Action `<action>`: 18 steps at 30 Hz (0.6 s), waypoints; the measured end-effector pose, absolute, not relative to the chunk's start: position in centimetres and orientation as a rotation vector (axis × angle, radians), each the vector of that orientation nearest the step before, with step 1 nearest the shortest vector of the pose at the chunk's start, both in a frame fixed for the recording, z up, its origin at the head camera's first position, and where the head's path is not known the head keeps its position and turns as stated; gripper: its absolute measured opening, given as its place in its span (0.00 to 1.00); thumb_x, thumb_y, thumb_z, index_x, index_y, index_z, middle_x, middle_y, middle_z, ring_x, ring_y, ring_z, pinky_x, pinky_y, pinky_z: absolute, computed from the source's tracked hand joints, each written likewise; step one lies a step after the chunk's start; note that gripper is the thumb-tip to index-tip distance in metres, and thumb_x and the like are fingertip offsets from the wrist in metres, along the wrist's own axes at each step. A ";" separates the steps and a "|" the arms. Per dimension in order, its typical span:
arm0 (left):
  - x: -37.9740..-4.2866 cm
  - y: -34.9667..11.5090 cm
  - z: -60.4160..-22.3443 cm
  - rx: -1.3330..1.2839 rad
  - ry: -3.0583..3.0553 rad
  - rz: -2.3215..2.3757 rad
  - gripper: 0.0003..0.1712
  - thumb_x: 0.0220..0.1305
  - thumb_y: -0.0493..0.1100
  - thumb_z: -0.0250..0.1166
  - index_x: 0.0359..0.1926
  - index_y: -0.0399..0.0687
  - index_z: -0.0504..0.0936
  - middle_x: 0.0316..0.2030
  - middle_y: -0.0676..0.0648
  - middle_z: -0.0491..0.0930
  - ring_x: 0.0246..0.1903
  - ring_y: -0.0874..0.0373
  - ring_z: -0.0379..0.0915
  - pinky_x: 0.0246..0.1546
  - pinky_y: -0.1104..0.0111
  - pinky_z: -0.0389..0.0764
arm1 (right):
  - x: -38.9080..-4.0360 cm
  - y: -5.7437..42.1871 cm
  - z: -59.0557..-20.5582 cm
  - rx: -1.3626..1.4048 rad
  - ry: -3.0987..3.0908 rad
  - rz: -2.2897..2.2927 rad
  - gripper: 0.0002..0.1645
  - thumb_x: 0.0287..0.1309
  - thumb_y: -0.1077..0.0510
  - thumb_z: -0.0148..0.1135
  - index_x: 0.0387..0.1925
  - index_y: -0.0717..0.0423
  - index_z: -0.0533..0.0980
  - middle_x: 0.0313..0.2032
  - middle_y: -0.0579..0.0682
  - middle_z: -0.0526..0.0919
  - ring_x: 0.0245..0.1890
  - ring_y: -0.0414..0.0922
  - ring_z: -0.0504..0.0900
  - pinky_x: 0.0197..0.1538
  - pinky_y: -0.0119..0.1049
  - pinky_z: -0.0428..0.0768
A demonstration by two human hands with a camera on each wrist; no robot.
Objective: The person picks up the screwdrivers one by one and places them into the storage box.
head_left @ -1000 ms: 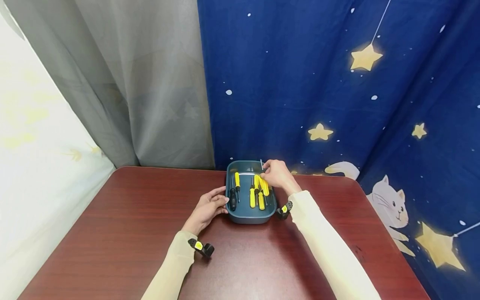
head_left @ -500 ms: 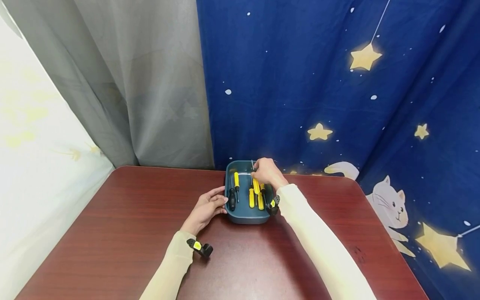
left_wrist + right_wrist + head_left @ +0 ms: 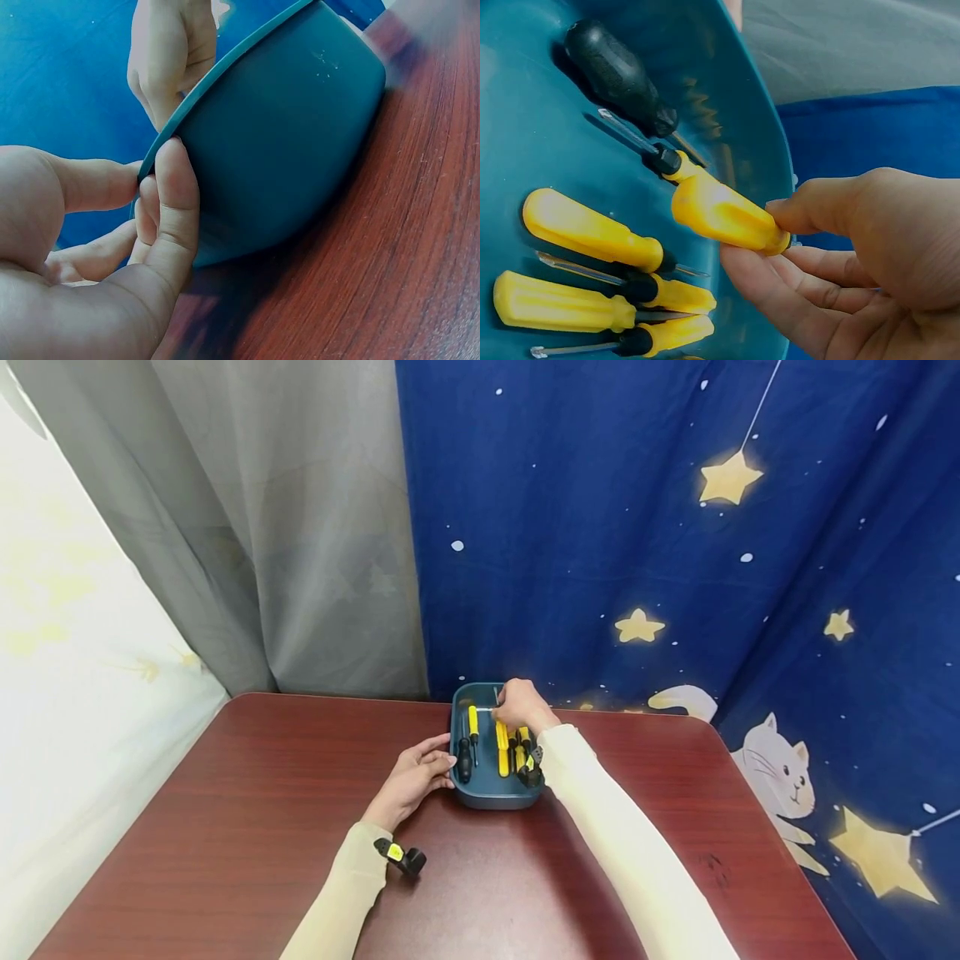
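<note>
A teal plastic tray [image 3: 495, 802] holds several screwdrivers. My left hand [image 3: 411, 777] grips its left rim; the left wrist view shows thumb and fingertips pinching the wall [image 3: 277, 135]. Over the tray's far half, my right hand [image 3: 522, 706] pinches a yellow-handled screwdriver [image 3: 724, 217] near its collar. The held handle slants toward me, and a piece of its shank shows above the fingers in the head view. Beneath it in the right wrist view, another yellow screwdriver is partly hidden beside a black-handled screwdriver [image 3: 619, 71]. More yellow-handled screwdrivers [image 3: 592, 229] lie side by side, partly under my right wrist in the head view.
The tray stands near the far edge of a reddish-brown wooden table [image 3: 300, 777]. A grey curtain [image 3: 337, 568] and a blue star-patterned curtain [image 3: 540, 527] hang close behind it. Each wrist carries a small black camera.
My right hand has moved left across the tray, carrying the yellow-handled screwdriver from the right side toward the middle. The left hand stays on the rim.
</note>
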State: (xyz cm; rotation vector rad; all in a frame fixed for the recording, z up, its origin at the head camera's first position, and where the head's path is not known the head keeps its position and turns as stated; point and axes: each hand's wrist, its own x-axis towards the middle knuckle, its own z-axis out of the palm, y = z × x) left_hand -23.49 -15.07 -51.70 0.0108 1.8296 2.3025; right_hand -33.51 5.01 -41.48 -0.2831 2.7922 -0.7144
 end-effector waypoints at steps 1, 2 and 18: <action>-23.5 -15.0 -51.7 0.010 1.831 2.302 0.34 0.70 0.31 0.62 0.74 0.40 0.66 0.42 0.42 0.80 0.26 0.60 0.78 0.32 0.71 0.85 | -33.6 4.9 -41.6 -0.284 2.789 -0.713 0.10 0.66 0.58 0.66 0.30 0.60 0.83 0.27 0.53 0.83 0.37 0.53 0.90 0.44 0.42 0.89; -23.5 -15.0 -51.6 0.007 1.831 2.304 0.34 0.70 0.31 0.62 0.74 0.40 0.66 0.42 0.42 0.80 0.26 0.60 0.78 0.32 0.71 0.85 | -33.7 4.8 -41.7 -0.286 2.787 -0.704 0.10 0.66 0.59 0.66 0.29 0.59 0.83 0.26 0.52 0.83 0.36 0.53 0.90 0.44 0.43 0.89; -23.4 -15.0 -51.5 -0.002 1.851 2.291 0.33 0.70 0.32 0.63 0.74 0.40 0.66 0.42 0.41 0.81 0.26 0.60 0.78 0.32 0.71 0.85 | -34.5 3.5 -43.4 -0.275 2.782 -0.491 0.10 0.66 0.58 0.67 0.29 0.59 0.81 0.26 0.52 0.83 0.26 0.46 0.89 0.33 0.34 0.87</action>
